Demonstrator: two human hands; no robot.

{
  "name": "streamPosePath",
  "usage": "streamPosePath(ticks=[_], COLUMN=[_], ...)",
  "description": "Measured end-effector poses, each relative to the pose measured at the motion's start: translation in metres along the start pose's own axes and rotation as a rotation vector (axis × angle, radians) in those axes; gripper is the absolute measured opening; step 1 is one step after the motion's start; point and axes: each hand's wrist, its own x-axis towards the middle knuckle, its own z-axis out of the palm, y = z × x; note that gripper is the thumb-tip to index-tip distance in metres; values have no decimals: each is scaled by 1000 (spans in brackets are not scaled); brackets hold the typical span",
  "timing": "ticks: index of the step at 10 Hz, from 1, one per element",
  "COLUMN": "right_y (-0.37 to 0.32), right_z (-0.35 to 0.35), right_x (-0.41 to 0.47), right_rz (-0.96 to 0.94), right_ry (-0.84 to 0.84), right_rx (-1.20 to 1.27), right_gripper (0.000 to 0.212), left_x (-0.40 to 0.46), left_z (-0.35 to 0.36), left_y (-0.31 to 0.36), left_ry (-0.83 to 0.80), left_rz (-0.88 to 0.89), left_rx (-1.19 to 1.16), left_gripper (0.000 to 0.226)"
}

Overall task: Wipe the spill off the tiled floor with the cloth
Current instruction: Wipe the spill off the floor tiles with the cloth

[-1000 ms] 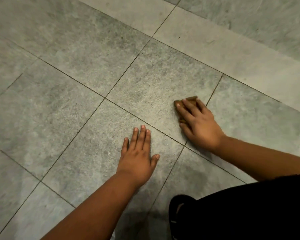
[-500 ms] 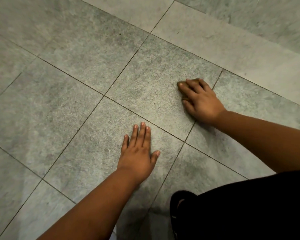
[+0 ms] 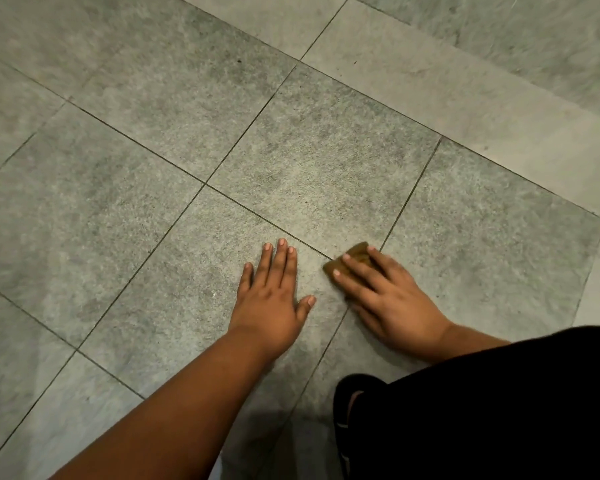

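A small folded brown cloth (image 3: 355,255) lies on the grey tiled floor (image 3: 153,237), beside a grout crossing. My right hand (image 3: 388,299) presses flat on the cloth, its fingers covering most of it; only the far corner shows. My left hand (image 3: 274,296) rests palm down on the neighbouring tile, fingers spread, holding nothing, a short gap from the cloth. No distinct spill stands out on the mottled tiles.
My dark-clothed leg (image 3: 499,403) fills the lower right corner. A lighter strip of tiles (image 3: 465,109) runs diagonally across the far right, with darker tiles (image 3: 534,36) beyond it.
My right hand has slid the cloth back toward me and to the left, from the far tile to the grout crossing next to my left hand. The left hand stays planted.
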Motion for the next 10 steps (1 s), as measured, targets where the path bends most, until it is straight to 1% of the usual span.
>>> streamPosePath(ticks=[1,2,3,4,5,6,7,8,9,10], right_y=[47,97,109,82,30,-9,-1,35,91,121], right_z=[-10,-23,-25,-24,-9,5,0,-11,-23,-31], right_x=[28,53,60,51,22,-9,-11,14,52,71], right_rz=[134,421,516,448,286,176,80,123,328,421], right_ry=[61,60,65,39,64,105,71,40,-6,-25], right_rx=[-77,-51,-46,-52,-31,-15,-8,-53,-81,-31], right_gripper=[55,61,62,62,58,54,52,54,61,65], left_x=[-1,-2,-1,-2,-2,-2,-2,-2,-2,-1], left_z=[-3,-7,-7,-5,-5,-6,-6,-6,-5,-5], left_y=[-2,-4,-5,-5,-4,-4,-4,-4,-4,-4], left_ry=[-20,-36,-41,-37,-33,-31,-43,-49,-45,-44], left_rz=[9,29,40,32,33,37,36,33,34,35], left_rx=[-6,3,18,9,2,-7,9,17,19,16], left_gripper=[78,79,79,78,77,78,79,79,79,79])
